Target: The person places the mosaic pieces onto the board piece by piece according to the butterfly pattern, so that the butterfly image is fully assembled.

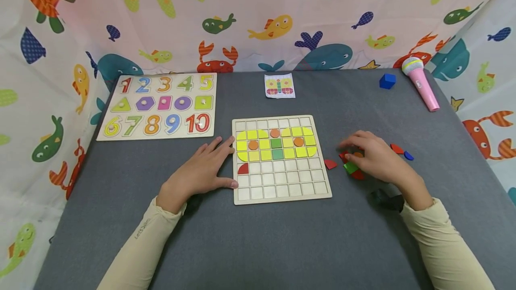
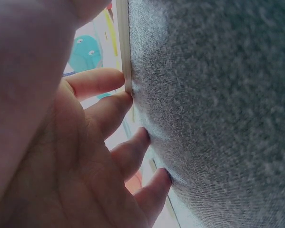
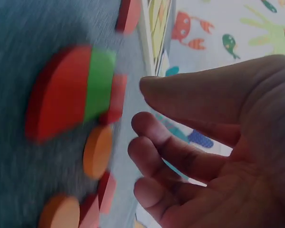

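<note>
While the left hand (image 1: 200,169), fingers spread, touches the grid board (image 1: 282,180) just to its right, the right hand (image 1: 372,159) hangs above the desk (image 1: 278,247), thumb and fingers parted and empty. A green piece (image 3: 100,83) and orange discs (image 3: 98,152) lie near its fingertips; a red piece (image 1: 330,164) sits between it and the board.

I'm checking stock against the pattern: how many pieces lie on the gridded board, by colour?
Yellow pieces: 16
Orange pieces: 3
Green pieces: 2
Red piece: 1
Total: 22
</note>
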Demonstrator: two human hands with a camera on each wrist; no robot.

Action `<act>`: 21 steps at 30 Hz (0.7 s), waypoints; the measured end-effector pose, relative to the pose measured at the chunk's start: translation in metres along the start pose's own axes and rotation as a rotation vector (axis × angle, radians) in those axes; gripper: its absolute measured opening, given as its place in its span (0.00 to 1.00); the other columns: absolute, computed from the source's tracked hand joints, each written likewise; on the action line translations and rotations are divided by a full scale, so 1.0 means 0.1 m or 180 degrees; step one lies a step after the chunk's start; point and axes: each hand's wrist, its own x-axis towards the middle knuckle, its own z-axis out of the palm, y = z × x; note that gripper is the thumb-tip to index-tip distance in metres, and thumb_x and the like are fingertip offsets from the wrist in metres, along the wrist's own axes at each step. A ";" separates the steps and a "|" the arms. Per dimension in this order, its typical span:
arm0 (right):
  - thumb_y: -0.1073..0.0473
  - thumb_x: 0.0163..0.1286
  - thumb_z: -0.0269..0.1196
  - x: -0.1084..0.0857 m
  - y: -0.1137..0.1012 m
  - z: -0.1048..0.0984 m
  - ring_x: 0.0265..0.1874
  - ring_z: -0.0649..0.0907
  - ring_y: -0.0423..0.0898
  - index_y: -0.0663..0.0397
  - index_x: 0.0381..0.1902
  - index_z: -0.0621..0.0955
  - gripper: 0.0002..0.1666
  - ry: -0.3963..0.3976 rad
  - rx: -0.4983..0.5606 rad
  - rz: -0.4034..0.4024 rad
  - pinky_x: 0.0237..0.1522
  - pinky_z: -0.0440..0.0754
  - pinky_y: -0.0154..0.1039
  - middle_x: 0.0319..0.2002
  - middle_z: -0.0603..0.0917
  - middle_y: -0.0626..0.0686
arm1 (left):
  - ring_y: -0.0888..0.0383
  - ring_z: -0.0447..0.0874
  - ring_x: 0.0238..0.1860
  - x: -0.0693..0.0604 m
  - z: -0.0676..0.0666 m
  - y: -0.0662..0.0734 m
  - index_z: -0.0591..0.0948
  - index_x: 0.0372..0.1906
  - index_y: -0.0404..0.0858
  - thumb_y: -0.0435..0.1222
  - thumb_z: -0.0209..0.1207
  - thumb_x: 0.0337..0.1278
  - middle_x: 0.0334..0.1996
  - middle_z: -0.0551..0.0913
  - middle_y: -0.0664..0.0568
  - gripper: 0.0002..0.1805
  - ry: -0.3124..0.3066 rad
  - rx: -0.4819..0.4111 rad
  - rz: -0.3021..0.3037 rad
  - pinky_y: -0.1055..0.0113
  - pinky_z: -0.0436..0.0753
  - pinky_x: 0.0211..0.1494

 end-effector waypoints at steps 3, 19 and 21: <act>0.69 0.72 0.70 -0.02 0.05 -0.03 0.55 0.77 0.60 0.61 0.52 0.88 0.12 -0.0104 -0.0031 0.0100 0.55 0.77 0.61 0.53 0.84 0.60 | 0.41 0.40 0.86 0.00 0.00 0.00 0.65 0.83 0.39 0.58 0.76 0.58 0.87 0.50 0.48 0.55 0.0006 0.0003 0.0003 0.40 0.44 0.85; 0.68 0.71 0.71 -0.03 0.13 0.02 0.51 0.71 0.58 0.58 0.46 0.84 0.08 -0.0168 -0.0141 0.0027 0.50 0.70 0.55 0.50 0.80 0.58 | 0.41 0.40 0.86 -0.01 0.00 0.02 0.65 0.83 0.39 0.58 0.76 0.59 0.87 0.50 0.48 0.54 0.0002 -0.0008 -0.0007 0.40 0.44 0.85; 0.68 0.72 0.71 -0.04 0.14 0.02 0.52 0.71 0.58 0.58 0.47 0.85 0.09 -0.0175 -0.0131 0.0002 0.51 0.70 0.55 0.50 0.80 0.58 | 0.41 0.40 0.86 0.00 0.00 0.02 0.65 0.83 0.39 0.58 0.75 0.59 0.87 0.49 0.48 0.54 -0.0007 -0.0006 -0.0009 0.40 0.44 0.85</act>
